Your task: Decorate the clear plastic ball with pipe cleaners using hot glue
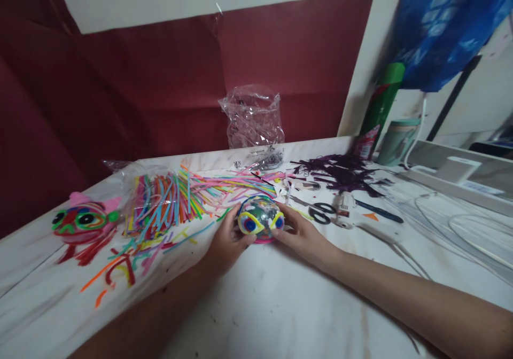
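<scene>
Between my two hands is a rounded craft mask (262, 213), dark green and white with blue-and-red eyes ringed in yellow and a pink lower edge. My left hand (231, 232) grips its left side, thumb at the front below the eye. On the opposite side my right hand (300, 232) holds it the same way, thumb near the other eye. Behind it lie loose pipe cleaners (232, 182) in many colours. Black-handled scissors (320, 212) rest just beyond my right hand. At the far left sits a similar red and pink decorated mask (82, 221).
A plastic bag of pipe cleaners (158, 198) lies on the left, with cut pieces (124, 268) before it. A white glue gun (360, 223), cables, purple shreds (344, 172), a green cup (396, 142) and a white tray (473, 182) occupy the right. A clear bag (254, 118) stands at the back.
</scene>
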Demonstrator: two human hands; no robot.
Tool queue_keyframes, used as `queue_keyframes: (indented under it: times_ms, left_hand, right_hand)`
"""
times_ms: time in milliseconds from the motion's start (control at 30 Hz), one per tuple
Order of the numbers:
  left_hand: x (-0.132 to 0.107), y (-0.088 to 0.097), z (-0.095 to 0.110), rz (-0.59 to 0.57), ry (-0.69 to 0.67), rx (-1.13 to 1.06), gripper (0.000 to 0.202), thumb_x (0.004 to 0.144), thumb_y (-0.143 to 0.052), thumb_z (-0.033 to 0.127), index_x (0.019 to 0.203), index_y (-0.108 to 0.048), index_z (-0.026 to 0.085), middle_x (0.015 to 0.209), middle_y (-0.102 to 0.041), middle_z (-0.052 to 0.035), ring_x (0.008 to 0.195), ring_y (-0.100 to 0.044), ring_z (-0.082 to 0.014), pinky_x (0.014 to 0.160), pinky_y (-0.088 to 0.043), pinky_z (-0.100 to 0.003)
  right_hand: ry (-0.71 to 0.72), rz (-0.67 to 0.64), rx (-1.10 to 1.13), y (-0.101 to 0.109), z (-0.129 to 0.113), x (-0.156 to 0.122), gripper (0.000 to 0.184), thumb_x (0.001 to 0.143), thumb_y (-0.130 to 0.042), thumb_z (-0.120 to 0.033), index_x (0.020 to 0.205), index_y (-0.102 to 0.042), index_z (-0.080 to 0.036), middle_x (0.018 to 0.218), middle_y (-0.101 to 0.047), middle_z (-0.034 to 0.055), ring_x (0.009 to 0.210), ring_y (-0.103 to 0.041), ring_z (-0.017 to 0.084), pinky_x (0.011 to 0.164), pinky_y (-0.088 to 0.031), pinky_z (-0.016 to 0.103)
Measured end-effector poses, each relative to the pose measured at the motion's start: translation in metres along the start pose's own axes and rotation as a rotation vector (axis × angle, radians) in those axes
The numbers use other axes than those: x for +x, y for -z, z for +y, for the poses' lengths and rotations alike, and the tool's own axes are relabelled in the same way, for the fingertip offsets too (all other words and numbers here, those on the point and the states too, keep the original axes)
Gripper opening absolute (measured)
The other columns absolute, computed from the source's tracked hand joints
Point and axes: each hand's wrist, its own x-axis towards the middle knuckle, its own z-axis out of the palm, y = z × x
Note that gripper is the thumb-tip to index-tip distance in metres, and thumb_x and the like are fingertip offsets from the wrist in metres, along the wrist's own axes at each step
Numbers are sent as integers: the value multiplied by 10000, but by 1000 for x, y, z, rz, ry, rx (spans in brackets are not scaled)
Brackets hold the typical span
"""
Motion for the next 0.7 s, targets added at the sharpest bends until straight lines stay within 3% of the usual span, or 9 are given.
queue_keyframes:
  times_ms: [167,300,567,700]
  left_hand:
    - [-3,-4,5,23,-15,74,760,684,-753,354,1323,-381,180,1358,-489,-159,1193,-534,-309,940,-486,-386]
    - [-4,-7,7,76,4,88,752,669,-758,343,1307,-393,186,1344,-502,-154,1170,-549,-307,927,-494,-390]
    - [-3,-7,7,38,2,87,750,697,-733,343,1321,-353,171,1338,-504,-166,1205,-520,-317,951,-473,-406]
    - [-2,-4,9,55,5,100,778,714,-705,339,1352,-298,159,1350,-488,-178,1221,-503,-315,980,-450,-405]
  right_hand:
    - [11,42,-9,0,2,0,624,722,-721,-457,1250,-496,-212,1250,-598,109,1128,-574,272,955,-478,432]
    - [8,-30,52,2,-2,2,662,707,-725,-509,1254,-505,-208,1249,-600,110,1167,-551,284,982,-456,442]
    - [24,6,13,2,4,4,702,708,-677,-593,1247,-500,-180,1243,-601,141,1137,-567,310,966,-463,461]
    - [-15,7,-7,5,-6,1,722,801,-536,-637,1307,-455,-128,1370,-499,194,1240,-478,327,1054,-366,484]
